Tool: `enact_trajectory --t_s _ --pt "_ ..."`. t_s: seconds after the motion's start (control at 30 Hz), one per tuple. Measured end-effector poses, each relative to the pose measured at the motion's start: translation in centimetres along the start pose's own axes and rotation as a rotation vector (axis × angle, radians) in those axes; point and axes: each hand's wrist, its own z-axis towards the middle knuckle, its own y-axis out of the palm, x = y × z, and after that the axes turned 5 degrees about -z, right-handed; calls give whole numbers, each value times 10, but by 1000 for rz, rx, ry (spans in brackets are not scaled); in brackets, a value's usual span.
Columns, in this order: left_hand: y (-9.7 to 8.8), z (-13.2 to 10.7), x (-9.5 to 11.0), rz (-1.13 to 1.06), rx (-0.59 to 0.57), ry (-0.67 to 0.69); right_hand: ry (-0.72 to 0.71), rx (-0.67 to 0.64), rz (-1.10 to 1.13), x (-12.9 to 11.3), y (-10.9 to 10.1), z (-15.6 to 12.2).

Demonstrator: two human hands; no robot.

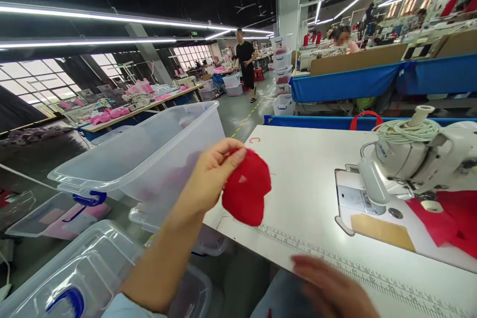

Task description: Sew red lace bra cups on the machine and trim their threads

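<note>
My left hand [210, 176] pinches a rounded piece of red fabric [249, 186] between thumb and fingers. The piece hangs over the left end of the white sewing table [301, 159], with a notch in its right side. Low at the table's front edge, my right hand [331, 283] is smeared by motion, and its fingers cannot be made out. To the right stands a sewing machine [402, 154] with a coil of pale green cord [408, 130] on top. More red fabric [447, 218] lies at the machine's right side.
A large clear plastic bin [149, 154] stands left of the table, with lidded bins [85, 268] below. A printed ruler [335, 261] runs along the table's front edge. Blue cloth [346, 82] hangs behind. A person [245, 59] in dark clothes is in the aisle.
</note>
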Motion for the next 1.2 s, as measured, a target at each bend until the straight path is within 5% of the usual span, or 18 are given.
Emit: enact_trajectory --t_s 0.13,0.2,0.27,0.33,0.43,0.57,0.8,0.97,1.1,1.2 --pt "36 1 -24 -44 -481 -287 348 153 299 3 -33 24" --pt "51 3 -37 -49 -603 -325 399 65 579 0 -41 33" --pt "61 8 -49 -22 -627 -306 492 -44 798 -5 -43 37" --pt "66 16 -61 8 -601 -297 599 -5 887 -9 -44 37" --pt "67 28 -76 68 -614 -350 684 171 830 -3 -52 32" --pt "70 39 -93 182 -704 -378 748 197 652 22 -73 27" --pt "88 50 -115 415 -633 -193 749 225 572 35 -90 23" --pt "104 23 -115 642 -449 97 751 371 345 22 -78 19" --pt "114 -11 -112 267 -756 -343 421 380 74 1 -60 18" --pt "115 -20 -117 64 -710 -449 77 237 -46 -14 -57 17"
